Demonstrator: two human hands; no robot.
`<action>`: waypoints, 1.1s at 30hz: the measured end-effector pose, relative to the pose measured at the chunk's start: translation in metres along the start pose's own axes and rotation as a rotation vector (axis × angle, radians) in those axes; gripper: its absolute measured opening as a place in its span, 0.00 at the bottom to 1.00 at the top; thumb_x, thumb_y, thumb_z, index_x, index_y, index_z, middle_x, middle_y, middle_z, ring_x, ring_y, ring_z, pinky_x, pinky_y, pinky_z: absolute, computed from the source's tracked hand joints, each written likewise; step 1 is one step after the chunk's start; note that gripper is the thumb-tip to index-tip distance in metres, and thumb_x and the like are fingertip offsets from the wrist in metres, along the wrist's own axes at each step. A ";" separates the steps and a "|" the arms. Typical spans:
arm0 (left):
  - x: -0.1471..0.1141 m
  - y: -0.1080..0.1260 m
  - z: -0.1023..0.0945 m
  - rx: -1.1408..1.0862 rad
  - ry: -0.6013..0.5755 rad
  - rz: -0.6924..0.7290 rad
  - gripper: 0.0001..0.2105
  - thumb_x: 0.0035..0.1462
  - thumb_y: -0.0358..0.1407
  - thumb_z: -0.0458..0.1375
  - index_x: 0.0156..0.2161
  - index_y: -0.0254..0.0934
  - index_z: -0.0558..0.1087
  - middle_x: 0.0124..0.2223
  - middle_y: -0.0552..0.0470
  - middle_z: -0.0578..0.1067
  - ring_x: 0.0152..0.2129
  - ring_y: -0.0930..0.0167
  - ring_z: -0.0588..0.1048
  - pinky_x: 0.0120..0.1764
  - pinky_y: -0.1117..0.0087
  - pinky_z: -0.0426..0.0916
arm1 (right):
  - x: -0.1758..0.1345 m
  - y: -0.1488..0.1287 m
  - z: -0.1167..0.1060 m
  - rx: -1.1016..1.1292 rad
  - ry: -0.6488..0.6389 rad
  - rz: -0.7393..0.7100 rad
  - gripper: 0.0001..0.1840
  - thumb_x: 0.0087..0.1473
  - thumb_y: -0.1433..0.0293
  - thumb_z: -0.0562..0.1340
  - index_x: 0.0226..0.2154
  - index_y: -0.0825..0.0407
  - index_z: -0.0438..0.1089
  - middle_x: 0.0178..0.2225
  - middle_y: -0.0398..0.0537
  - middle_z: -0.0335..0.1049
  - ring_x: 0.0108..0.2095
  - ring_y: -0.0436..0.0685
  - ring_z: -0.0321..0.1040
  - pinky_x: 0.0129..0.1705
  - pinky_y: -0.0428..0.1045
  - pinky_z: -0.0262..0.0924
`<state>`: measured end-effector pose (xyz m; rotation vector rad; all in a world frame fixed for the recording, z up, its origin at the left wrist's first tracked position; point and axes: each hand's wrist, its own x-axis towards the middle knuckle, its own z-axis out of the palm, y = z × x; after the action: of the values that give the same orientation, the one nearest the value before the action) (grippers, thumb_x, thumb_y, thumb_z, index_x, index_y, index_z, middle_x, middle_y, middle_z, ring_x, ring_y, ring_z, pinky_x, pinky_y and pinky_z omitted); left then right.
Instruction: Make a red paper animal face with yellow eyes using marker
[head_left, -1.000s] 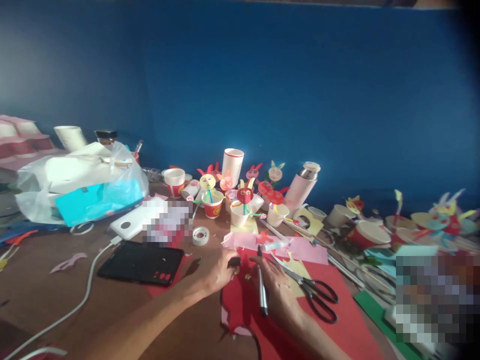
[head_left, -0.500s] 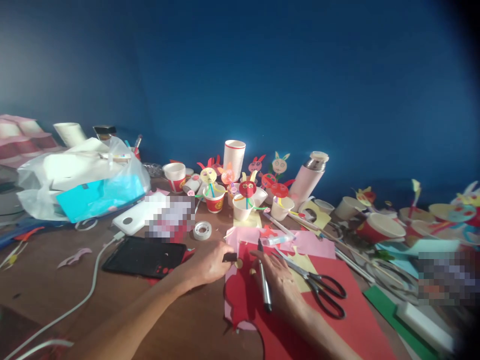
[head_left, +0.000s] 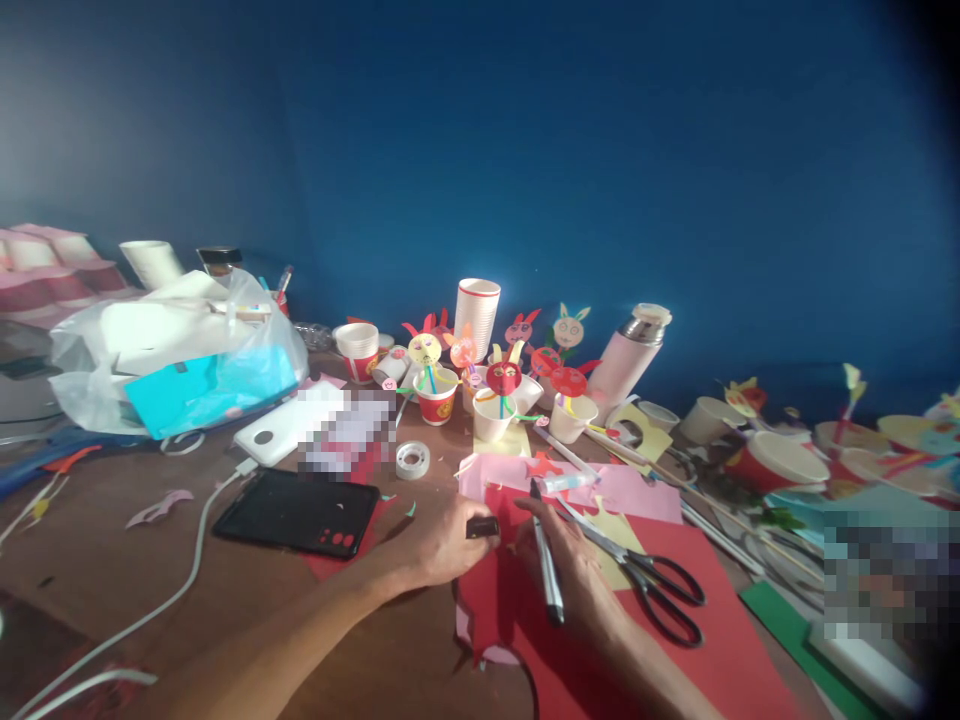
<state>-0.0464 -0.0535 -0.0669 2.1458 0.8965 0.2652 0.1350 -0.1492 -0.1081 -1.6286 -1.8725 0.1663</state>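
The left grip [head_left: 444,545] is curled closed around a black cap [head_left: 482,527], its end poking out toward the right grip [head_left: 576,565], probably so it won't get lost. The right grip is partly closed, a silver pen [head_left: 550,572] lying across it, tip pointing away (a slanted, writing-like hold). Red paper [head_left: 720,645] spreads beneath; just right of that grip lie scissors [head_left: 664,590], seemingly within easy reach.

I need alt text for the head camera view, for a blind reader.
A person's left hand holds a small black object, perhaps a cap, and the right hand a silver marker, over red paper. Black-handled scissors lie to the right; behind stand paper cups with paper faces.
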 end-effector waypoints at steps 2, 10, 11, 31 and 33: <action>0.001 0.001 0.002 -0.054 -0.014 0.002 0.08 0.53 0.34 0.56 0.30 0.34 0.76 0.23 0.56 0.71 0.22 0.73 0.67 0.24 0.76 0.57 | 0.000 -0.002 -0.002 0.092 -0.019 0.038 0.22 0.56 0.75 0.53 0.53 0.48 0.56 0.30 0.44 0.72 0.31 0.58 0.70 0.34 0.53 0.63; -0.002 0.008 0.003 -0.195 -0.029 -0.001 0.08 0.52 0.35 0.57 0.27 0.34 0.74 0.22 0.57 0.68 0.21 0.73 0.65 0.25 0.76 0.57 | -0.001 -0.014 -0.002 0.338 -0.032 0.101 0.20 0.57 0.73 0.55 0.52 0.44 0.56 0.26 0.38 0.67 0.27 0.54 0.67 0.34 0.50 0.61; -0.002 0.007 0.004 -0.209 -0.025 -0.004 0.08 0.52 0.35 0.56 0.27 0.34 0.73 0.22 0.57 0.67 0.21 0.74 0.65 0.24 0.76 0.57 | -0.001 -0.014 -0.001 0.360 -0.021 0.108 0.20 0.57 0.73 0.55 0.52 0.44 0.56 0.27 0.38 0.68 0.27 0.54 0.67 0.34 0.50 0.61; -0.009 0.009 -0.028 -0.095 0.128 0.040 0.14 0.59 0.41 0.53 0.28 0.34 0.72 0.22 0.56 0.67 0.21 0.73 0.65 0.26 0.74 0.57 | -0.004 -0.005 -0.011 0.229 -0.058 0.183 0.19 0.57 0.70 0.55 0.52 0.48 0.57 0.27 0.40 0.68 0.28 0.55 0.67 0.32 0.49 0.61; -0.019 0.015 -0.030 -0.042 0.107 0.080 0.10 0.56 0.37 0.55 0.28 0.35 0.73 0.24 0.55 0.71 0.23 0.72 0.68 0.28 0.74 0.59 | -0.004 0.000 -0.012 0.138 -0.067 0.142 0.18 0.57 0.70 0.55 0.51 0.49 0.58 0.25 0.39 0.68 0.26 0.55 0.66 0.30 0.49 0.60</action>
<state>-0.0661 -0.0556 -0.0332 2.1473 0.8584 0.4387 0.1415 -0.1573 -0.0998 -1.6778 -1.7530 0.4065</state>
